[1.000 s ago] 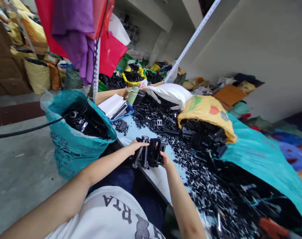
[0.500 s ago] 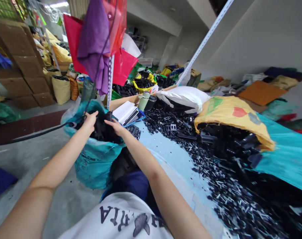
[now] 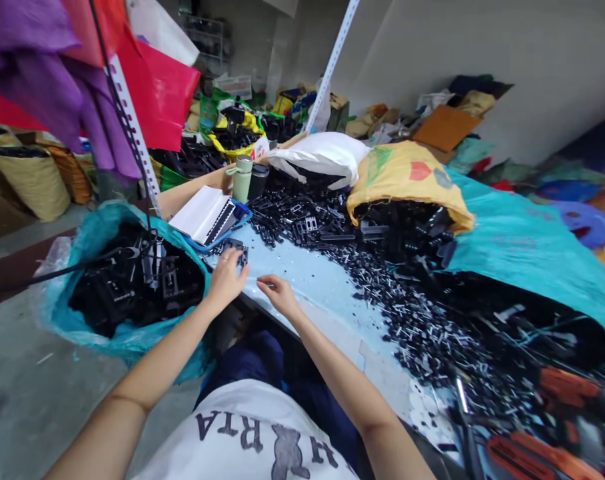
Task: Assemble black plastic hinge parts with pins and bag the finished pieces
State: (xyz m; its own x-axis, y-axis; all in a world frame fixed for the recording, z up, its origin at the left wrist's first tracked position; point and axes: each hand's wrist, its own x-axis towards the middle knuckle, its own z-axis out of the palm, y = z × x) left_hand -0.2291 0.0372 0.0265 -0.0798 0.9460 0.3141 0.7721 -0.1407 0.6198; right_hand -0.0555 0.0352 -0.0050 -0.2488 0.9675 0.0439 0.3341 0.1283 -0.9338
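My left hand is at the near left edge of the light blue tabletop, its fingers and thumb closed about a flat black plastic part. Just to the right, above the table, my right hand is open with its fingers loosely bent and holds nothing. A teal sack stands at the table's left side, filled with black plastic parts and a few metal-looking pieces. Behind the left hand lie white papers or a booklet on a blue-rimmed tray.
A green bottle and a dark cup stand at the back. Small black parts and screws cover the table's right side. A yellow sack spills black pieces. Orange-handled tools lie front right. A black cable crosses the teal sack.
Both hands have come out of the teal sack and moved right to the table edge. My left hand has taken hold of the black plastic part. The view has turned right.
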